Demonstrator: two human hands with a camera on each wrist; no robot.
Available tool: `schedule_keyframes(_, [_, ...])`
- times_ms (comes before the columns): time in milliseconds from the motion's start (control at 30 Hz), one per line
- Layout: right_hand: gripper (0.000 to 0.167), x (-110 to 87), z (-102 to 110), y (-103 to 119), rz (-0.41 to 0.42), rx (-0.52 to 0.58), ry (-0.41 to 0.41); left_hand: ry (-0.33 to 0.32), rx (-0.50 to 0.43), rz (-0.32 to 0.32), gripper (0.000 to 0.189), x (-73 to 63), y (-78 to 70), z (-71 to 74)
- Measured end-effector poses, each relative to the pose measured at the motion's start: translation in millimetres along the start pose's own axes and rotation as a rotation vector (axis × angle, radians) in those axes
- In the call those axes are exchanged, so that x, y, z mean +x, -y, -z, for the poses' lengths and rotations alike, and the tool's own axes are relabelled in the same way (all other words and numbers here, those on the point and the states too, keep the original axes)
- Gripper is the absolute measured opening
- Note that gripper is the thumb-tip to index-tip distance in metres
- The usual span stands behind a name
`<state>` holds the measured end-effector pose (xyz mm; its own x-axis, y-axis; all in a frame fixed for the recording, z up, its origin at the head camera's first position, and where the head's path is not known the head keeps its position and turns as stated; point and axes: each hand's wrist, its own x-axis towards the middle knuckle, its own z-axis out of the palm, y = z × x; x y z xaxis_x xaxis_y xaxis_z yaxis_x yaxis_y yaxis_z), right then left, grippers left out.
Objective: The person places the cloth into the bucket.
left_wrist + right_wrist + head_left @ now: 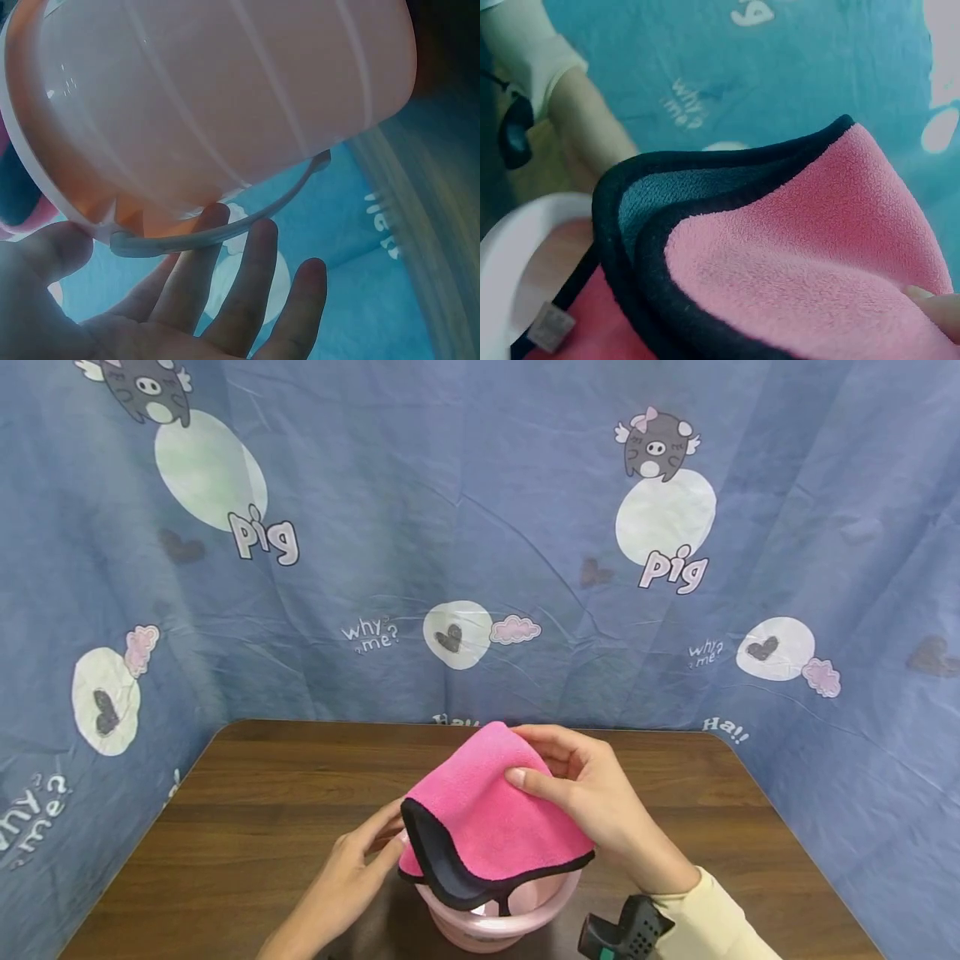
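Note:
A pink towel (498,806) with black edging and a dark grey-blue underside lies folded over the mouth of a pale pink bucket (491,931). My right hand (600,789) pinches its upper right part, thumb on top and fingers behind; in the right wrist view only the thumb tip (936,304) shows. On the bucket's left side, my left hand (348,864) touches the rim with its thumb. Seen from the left wrist, its loosely spread fingers (264,259) reach up by the bucket's grey handle (180,241), which hangs along the side.
Beneath the bucket is a brown wooden table (285,793) with rounded far corners. A blue curtain (480,527) printed with pigs and words surrounds it. A black wrist camera (630,931) sits on the right wrist. A small pale tag (551,328) shows on the towel's edge.

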<state>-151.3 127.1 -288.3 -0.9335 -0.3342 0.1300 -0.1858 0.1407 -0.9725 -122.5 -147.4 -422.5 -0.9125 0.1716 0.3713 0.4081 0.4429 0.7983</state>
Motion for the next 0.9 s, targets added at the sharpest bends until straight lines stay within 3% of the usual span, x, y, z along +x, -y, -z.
schedule_keyframes(167, [0.048,10.3,2.3,-28.4,-0.151,0.075,0.001,0.018,-0.016,0.029,0.046,0.2,-2.0,0.2])
schedule_keyframes(333, [0.047,16.6,3.1,-51.4,-0.198,-0.047,-0.032,0.031,-0.025,0.076,0.045,0.3,-4.0,0.4])
schedule_keyframes(433, [0.045,19.0,-0.3,-59.9,-0.189,-0.128,-0.003,0.033,-0.028,0.079,0.045,0.8,-4.2,0.4])
schedule_keyframes(667, [0.042,24.2,-11.1,-70.3,-0.182,-0.178,0.099,0.028,-0.027,0.088,0.044,0.5,-3.6,0.1])
schedule_keyframes(800, [0.04,24.7,-12.1,-72.9,-0.116,-0.257,0.151,0.031,-0.017,0.114,0.045,0.8,-2.6,0.1])
schedule_keyframes(900, [0.038,22.8,-13.2,-73.5,-0.04,-0.381,0.18,0.033,-0.014,0.126,0.044,1.2,-2.7,-0.2])
